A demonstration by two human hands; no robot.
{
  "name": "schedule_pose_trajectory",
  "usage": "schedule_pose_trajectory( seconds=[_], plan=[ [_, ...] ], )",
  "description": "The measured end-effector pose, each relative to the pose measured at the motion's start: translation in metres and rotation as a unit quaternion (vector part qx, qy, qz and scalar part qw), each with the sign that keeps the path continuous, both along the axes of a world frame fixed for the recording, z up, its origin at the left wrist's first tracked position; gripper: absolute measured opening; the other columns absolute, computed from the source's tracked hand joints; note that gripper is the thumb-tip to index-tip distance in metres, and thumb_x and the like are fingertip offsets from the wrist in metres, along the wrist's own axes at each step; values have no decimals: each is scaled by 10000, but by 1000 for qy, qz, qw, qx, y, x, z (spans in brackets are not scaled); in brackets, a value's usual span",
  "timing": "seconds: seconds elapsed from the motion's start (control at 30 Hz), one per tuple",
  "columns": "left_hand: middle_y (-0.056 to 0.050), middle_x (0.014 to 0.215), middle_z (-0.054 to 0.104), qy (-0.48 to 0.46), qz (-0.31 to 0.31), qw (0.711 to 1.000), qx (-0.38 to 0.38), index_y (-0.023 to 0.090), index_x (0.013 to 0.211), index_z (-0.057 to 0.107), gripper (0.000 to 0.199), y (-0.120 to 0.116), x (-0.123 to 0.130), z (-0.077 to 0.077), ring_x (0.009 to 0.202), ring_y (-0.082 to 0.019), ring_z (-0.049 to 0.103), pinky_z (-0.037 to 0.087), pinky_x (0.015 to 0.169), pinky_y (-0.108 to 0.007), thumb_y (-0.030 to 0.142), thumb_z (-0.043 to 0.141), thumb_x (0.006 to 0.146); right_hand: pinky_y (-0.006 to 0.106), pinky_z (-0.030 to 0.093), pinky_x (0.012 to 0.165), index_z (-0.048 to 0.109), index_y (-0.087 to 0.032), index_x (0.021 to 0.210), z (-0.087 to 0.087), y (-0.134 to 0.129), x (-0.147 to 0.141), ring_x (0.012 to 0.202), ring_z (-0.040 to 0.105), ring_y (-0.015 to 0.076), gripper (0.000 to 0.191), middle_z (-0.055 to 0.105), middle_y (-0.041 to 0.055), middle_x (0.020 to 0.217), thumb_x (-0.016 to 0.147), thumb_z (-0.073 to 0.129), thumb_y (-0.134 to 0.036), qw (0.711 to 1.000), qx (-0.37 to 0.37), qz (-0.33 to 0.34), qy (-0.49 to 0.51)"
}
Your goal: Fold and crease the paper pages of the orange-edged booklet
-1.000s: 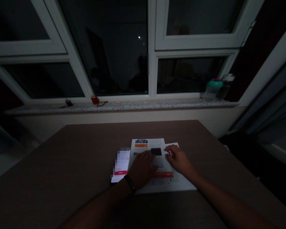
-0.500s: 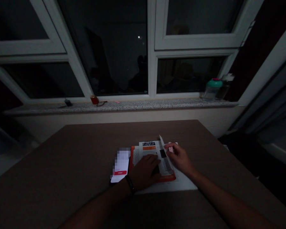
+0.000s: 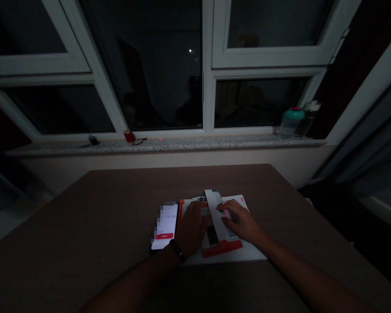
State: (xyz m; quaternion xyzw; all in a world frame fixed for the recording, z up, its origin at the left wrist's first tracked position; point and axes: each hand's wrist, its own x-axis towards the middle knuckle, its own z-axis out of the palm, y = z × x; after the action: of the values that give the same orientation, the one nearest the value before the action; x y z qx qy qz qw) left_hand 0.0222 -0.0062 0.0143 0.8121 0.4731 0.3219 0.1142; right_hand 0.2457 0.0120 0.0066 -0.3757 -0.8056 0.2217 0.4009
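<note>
A folded paper leaflet with orange printed bands [image 3: 221, 248] lies on a larger white sheet [image 3: 250, 254] on the brown wood-grain table [image 3: 84, 217]. A long pale strip of the leaflet [image 3: 214, 213] stands folded over its middle. My left hand [image 3: 190, 228], with a black wristband [image 3: 177, 251], rests on the leaflet against the strip's left side. My right hand [image 3: 239, 221] presses the leaflet from the right, its fingertips at the strip beside a small pink patch [image 3: 226, 213]. Part of the print is hidden under the fold.
A lit smartphone [image 3: 164, 226] with a blurred screen lies just left of the paper. Behind the table runs a speckled stone windowsill [image 3: 169, 143] holding a small red object, glasses and a bottle with a teal lid [image 3: 291, 122]. Dark window panes rise above it.
The paper strip has folded over from the right and now lies across the leaflet's middle. My right hand has shifted slightly left, and my left hand has moved up toward the fold.
</note>
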Motion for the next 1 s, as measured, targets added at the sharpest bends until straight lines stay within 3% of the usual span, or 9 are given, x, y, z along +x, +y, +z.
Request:
schedule_pose_trajectory(
  seconds=[0.1,0.27,0.4,0.53,0.67,1.0],
  plan=[
    [-115,1393,426,-8,-42,999,-22,201,1412,314,445,-1,1,2,1286,-241,436,385,1081,-442,286,429,991,395,447,966,609,-239,1154,4,-4,-3,1083,556,226,361,611,73,1093,819,584,-106,1000,-3,19,-12],
    [-98,1545,233,56,-66,993,-78,284,1471,300,604,-2,0,-2,1398,-294,307,367,1098,-482,371,569,937,396,474,929,603,-245,1165,5,-6,-6,1046,567,233,364,612,75,1058,824,576,-118,999,1,30,-23],
    [-83,1507,334,103,-80,990,-58,297,1439,367,564,1,-3,-9,1379,-287,338,352,1101,-502,330,589,922,414,462,959,613,-253,1156,4,-3,0,1090,564,242,352,630,79,1103,829,576,-128,999,16,31,-14],
    [-96,1449,436,150,-46,988,-13,253,1351,493,477,2,-5,-9,1337,-320,376,281,1120,-550,331,616,897,435,455,971,616,-251,1171,3,2,8,1110,562,250,348,632,89,1134,839,587,-151,999,30,16,-32],
    [-114,1395,461,148,-7,989,-8,225,1292,535,452,0,-5,-6,1283,-328,429,351,1074,-528,338,640,867,443,457,973,629,-239,1150,1,5,12,1113,567,254,322,632,98,1143,839,599,-165,999,14,8,-51],
    [-113,1534,300,100,-42,992,-58,223,1431,340,632,5,-7,-17,1403,-294,315,321,1134,-496,304,620,871,434,460,974,623,-248,1149,2,3,9,1126,553,253,343,636,83,1141,823,596,-146,997,22,16,-66]
  ],
)
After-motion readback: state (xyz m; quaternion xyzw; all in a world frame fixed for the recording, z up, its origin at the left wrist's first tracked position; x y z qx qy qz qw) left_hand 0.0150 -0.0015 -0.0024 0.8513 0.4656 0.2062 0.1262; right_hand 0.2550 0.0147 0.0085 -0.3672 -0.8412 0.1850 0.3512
